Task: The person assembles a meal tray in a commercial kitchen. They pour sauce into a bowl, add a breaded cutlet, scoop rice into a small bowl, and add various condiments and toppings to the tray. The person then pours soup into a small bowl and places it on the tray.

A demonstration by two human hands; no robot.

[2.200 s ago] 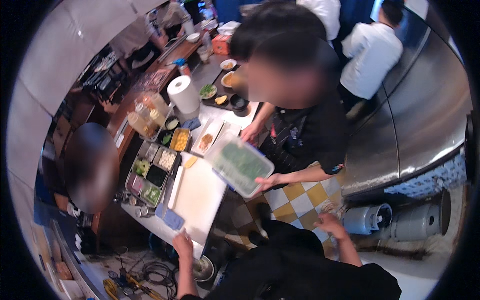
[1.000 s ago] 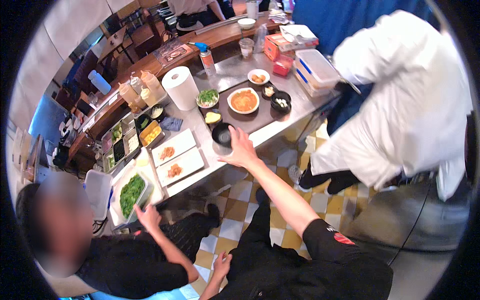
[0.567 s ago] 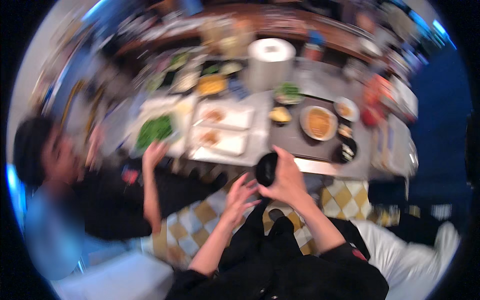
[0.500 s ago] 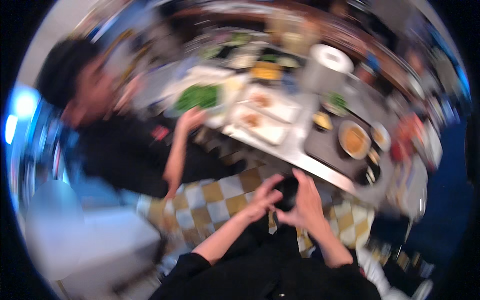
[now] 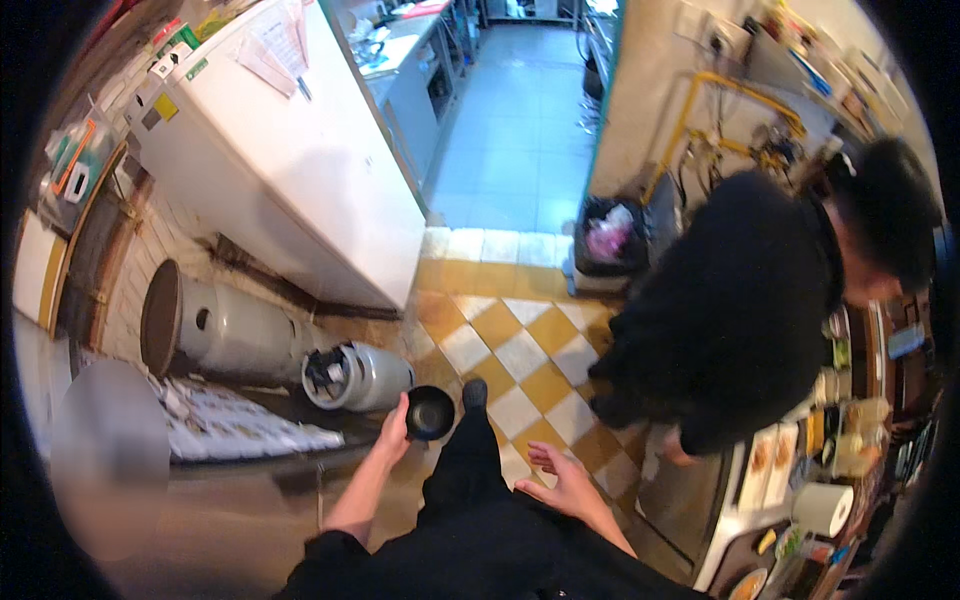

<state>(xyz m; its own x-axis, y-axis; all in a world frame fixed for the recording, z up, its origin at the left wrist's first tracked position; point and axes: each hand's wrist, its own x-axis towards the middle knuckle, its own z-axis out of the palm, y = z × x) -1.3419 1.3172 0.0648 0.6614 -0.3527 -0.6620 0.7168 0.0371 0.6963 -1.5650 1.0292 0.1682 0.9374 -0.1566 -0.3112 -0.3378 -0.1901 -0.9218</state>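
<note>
On your left, the larger gas cylinder point(image 5: 255, 330) and the smaller gas cylinder point(image 5: 375, 377) sit near the white cabinet point(image 5: 275, 170), probably grouped at the side to spare the walkway; your left hand point(image 5: 393, 430) holds the black bowl point(image 5: 432, 412) above the tiled floor point(image 5: 520, 355), its fingers clamped on the bowl's left side, a hold that seems to keep the mouth facing up and the inside untouched; your right hand point(image 5: 568, 485) hangs well apart from the bowl, fingers apart and gripping nothing, perhaps because one hand carries so light a thing; farther right, a co-worker point(image 5: 735, 310) leans beside the worktop point(image 5: 728, 530), where the white trays point(image 5: 751, 490) lie side by side near the paper roll point(image 5: 822, 508), presumably for easy reach; counting across, you have two gas cylinders, one cabinet, one held bowl, one co-worker, two white trays and one paper roll.
</note>
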